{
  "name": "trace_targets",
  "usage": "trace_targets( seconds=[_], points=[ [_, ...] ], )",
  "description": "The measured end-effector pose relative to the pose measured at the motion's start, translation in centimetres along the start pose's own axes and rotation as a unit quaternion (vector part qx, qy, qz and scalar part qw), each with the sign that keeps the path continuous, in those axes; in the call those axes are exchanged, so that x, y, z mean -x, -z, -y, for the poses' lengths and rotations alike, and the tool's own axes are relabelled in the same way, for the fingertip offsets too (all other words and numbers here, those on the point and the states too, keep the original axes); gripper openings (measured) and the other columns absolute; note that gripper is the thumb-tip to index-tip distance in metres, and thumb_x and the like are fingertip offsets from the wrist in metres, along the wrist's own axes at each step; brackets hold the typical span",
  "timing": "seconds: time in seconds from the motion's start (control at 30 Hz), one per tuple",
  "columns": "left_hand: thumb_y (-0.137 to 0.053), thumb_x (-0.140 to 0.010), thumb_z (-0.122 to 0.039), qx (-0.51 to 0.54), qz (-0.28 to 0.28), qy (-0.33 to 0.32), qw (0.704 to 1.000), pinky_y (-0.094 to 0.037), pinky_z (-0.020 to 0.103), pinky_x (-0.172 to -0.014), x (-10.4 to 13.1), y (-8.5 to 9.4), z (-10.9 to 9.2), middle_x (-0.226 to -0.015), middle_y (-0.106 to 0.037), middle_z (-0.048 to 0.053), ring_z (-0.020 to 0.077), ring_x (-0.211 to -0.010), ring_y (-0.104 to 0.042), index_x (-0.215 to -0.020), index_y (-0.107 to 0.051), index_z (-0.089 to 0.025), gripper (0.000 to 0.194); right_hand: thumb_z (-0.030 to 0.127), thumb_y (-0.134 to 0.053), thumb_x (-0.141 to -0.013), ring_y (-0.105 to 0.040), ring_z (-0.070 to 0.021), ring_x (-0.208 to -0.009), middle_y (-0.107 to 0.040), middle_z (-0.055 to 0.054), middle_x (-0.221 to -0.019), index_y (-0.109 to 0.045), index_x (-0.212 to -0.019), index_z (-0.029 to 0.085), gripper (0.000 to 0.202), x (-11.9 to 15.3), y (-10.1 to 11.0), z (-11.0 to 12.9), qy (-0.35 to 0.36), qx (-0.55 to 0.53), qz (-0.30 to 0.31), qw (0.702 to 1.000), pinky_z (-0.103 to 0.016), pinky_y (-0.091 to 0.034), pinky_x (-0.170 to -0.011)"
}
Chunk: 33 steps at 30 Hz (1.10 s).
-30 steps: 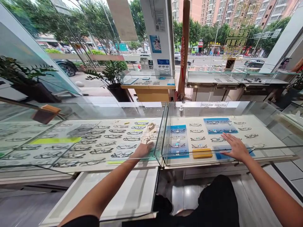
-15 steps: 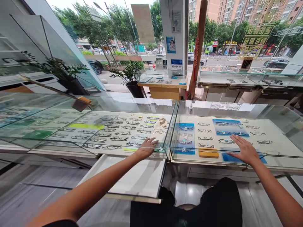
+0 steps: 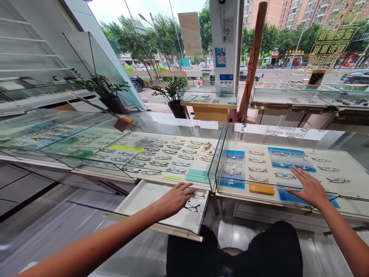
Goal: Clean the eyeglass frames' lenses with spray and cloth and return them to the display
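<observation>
White drawer [image 3: 144,196] is pulled out, prob. so its glasses [image 3: 192,207], at the R end, can be got at from above. L hand [image 3: 175,199] is held over it, fingers loosely apart, nothing seen pinched; contact w/ glasses unclear. R hand [image 3: 313,190], fingers spread, is apparently rested on glass surface [image 3: 350,165] R of drawer, poss. for support. Beige cloth [image 3: 205,149] behind drawer is walled off by glass; yellow box [image 3: 261,188] is R of drawer.

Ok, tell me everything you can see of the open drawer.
The drawer stands pulled out beneath the glass display case on the left. Its inside is white; the front edge looks like pale wood, and a dark edge runs along its right side. Glasses with dark frames lie toward its right. The left hand is over it; whether it touches anything is unclear.
</observation>
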<state>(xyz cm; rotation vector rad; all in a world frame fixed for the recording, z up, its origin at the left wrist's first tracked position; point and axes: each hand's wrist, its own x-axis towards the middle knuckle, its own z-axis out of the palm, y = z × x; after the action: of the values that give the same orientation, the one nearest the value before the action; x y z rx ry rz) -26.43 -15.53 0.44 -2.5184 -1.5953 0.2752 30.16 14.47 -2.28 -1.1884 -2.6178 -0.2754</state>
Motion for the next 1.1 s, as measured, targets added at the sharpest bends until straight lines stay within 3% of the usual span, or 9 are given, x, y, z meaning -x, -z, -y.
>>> trace_targets(
  seconds=[0.13,0.27,0.37,0.5,0.63,0.8,0.93,1.1],
  points=[
    [-0.050,-0.109,-0.022,-0.007,-0.021,-0.025,0.999,-0.042,0.040,-0.112,1.1,4.1,-1.8,-0.144,-0.073,0.003,0.0250,-0.138,-0.063,-0.130,-0.076,-0.025,0.033,0.085,-0.041,-0.093,-0.057,-0.0405,-0.147,-0.055,-0.010,-0.165,-0.041,-0.168,0.024,0.097,0.1,-0.2,-0.1,0.002,0.002,-0.008,1.000,-0.054,-0.055,-0.113],
    [-0.051,-0.108,-0.022,-0.009,-0.048,-0.032,0.998,-0.040,0.038,-0.114,0.8,8.7,-2.6,-0.143,-0.073,0.003,0.0239,-0.138,-0.062,-0.131,-0.074,-0.027,0.033,0.083,-0.041,-0.094,-0.055,-0.0400,-0.148,-0.055,-0.011,-0.165,-0.038,-0.169,0.024,0.096,0.2,0.0,0.1,-0.001,0.002,-0.003,1.000,-0.054,-0.054,-0.114],
    [-0.053,-0.106,-0.020,-0.025,-0.067,-0.025,0.997,-0.039,0.039,-0.114,-1.2,11.9,-2.2,-0.146,-0.072,0.004,0.0253,-0.142,-0.058,-0.132,-0.073,-0.026,0.033,0.085,-0.043,-0.092,-0.055,-0.0406,-0.149,-0.052,-0.010,-0.167,-0.036,-0.170,0.025,0.099,0.1,0.3,0.3,-0.004,0.001,0.003,1.000,-0.054,-0.054,-0.114],
    [-0.051,-0.104,-0.017,-0.053,-0.084,-0.022,0.995,-0.038,0.043,-0.115,-6.3,14.3,-1.4,-0.148,-0.070,0.006,0.0288,-0.144,-0.056,-0.131,-0.073,-0.020,0.034,0.087,-0.046,-0.090,-0.056,-0.0401,-0.148,-0.053,-0.009,-0.166,-0.036,-0.170,0.025,0.102,-0.1,0.4,0.4,-0.008,0.003,0.003,1.000,-0.052,-0.055,-0.114],
    [-0.051,-0.103,-0.019,-0.061,-0.083,-0.007,0.995,-0.039,0.045,-0.113,-12.9,13.9,-1.2,-0.147,-0.070,0.009,0.0314,-0.144,-0.055,-0.124,-0.076,-0.017,0.032,0.088,-0.047,-0.089,-0.056,-0.0397,-0.148,-0.055,-0.009,-0.165,-0.038,-0.170,0.026,0.102,-0.3,0.5,0.6,-0.007,-0.003,0.002,1.000,-0.053,-0.054,-0.114],
    [-0.054,-0.100,-0.018,-0.057,-0.076,0.011,0.995,-0.040,0.048,-0.109,-19.6,11.0,-1.2,-0.139,-0.073,0.014,0.0330,-0.134,-0.059,-0.106,-0.081,-0.015,0.028,0.085,-0.051,-0.090,-0.058,-0.0385,-0.146,-0.057,-0.009,-0.163,-0.040,-0.168,0.028,0.098,-0.3,0.9,1.0,-0.017,-0.007,0.002,1.000,-0.052,-0.055,-0.113],
    [-0.056,-0.099,-0.020,-0.045,-0.067,0.015,0.997,-0.039,0.047,-0.109,-22.2,8.9,-1.0,-0.132,-0.075,0.016,0.0325,-0.128,-0.060,-0.102,-0.081,-0.014,0.026,0.084,-0.053,-0.090,-0.057,-0.0382,-0.148,-0.057,-0.008,-0.164,-0.040,-0.168,0.030,0.096,-0.3,1.2,1.3,-0.020,-0.015,0.008,1.000,-0.053,-0.054,-0.115],
    [-0.055,-0.098,-0.022,-0.027,-0.063,0.011,0.998,-0.038,0.051,-0.109,-23.2,7.3,-0.6,-0.128,-0.075,0.019,0.0353,-0.127,-0.058,-0.103,-0.082,-0.014,0.029,0.084,-0.051,-0.091,-0.055,-0.0395,-0.149,-0.054,-0.011,-0.165,-0.042,-0.167,0.027,0.096,-0.3,1.5,1.6,-0.021,-0.026,0.017,0.999,-0.056,-0.052,-0.116]
  ],
)
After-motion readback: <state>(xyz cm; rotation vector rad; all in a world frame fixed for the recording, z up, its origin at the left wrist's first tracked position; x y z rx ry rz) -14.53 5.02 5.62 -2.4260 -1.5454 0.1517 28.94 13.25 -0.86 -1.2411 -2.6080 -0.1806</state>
